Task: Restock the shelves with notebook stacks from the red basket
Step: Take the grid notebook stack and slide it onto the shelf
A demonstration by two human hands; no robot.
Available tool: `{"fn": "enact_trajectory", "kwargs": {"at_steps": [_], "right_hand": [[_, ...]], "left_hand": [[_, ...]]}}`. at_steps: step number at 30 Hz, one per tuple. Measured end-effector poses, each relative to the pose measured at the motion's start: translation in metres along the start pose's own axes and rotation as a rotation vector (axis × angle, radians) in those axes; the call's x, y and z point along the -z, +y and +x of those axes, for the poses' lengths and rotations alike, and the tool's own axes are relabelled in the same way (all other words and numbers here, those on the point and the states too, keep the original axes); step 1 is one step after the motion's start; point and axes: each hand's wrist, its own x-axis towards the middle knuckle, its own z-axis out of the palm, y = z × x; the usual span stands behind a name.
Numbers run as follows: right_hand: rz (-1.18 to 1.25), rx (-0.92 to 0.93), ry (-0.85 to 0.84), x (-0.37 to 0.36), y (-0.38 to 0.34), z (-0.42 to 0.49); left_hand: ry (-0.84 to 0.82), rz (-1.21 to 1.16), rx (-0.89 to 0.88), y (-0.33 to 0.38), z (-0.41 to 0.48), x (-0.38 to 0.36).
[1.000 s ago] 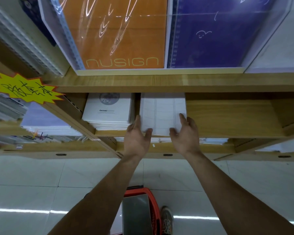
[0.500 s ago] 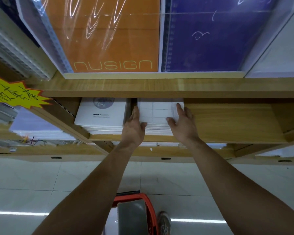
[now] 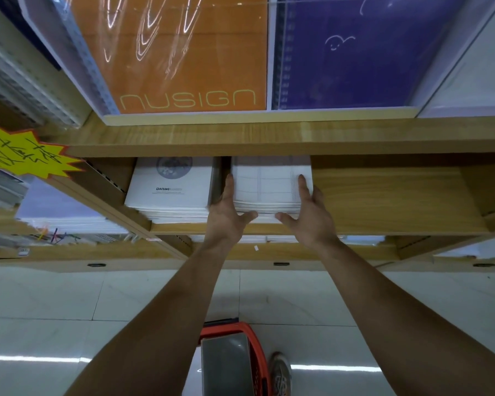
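- The notebook stack [image 3: 272,190] sits at the shelf [image 3: 383,201] front edge, its long side running to the back
- The left hand [image 3: 226,215] and right hand [image 3: 307,218] press its two sides, equally near, fingers [image 3: 229,182] straight, not curled
- The red basket [image 3: 259,358] sits on the floor [image 3: 69,310] below

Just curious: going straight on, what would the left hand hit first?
The left hand points up the gap between the ruled notebook stack and the Daring stack; the way looks free, likely until the hidden back of the shelf.
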Motion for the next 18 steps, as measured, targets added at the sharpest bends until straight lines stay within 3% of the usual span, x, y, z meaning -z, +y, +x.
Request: {"fn": "enact_trajectory", "kwargs": {"at_steps": [6,11,15,18], "right_hand": [[-0.204,0.013,0.067,-0.005,0.003,0.01],[-0.213,0.011,0.096,-0.007,0.003,0.009],[0.078,0.038,0.121,-0.014,0.012,-0.003],[0.339,-0.101,0.077,-0.029,0.034,-0.017]], "left_hand": [[0.145,0.158,0.072,0.003,0.006,-0.016],[0.165,0.175,0.083,-0.001,0.005,-0.024],[0.103,-0.126,0.119,-0.014,-0.001,-0.031],[0.031,-0.215,0.175,-0.041,-0.017,-0.045]]}}
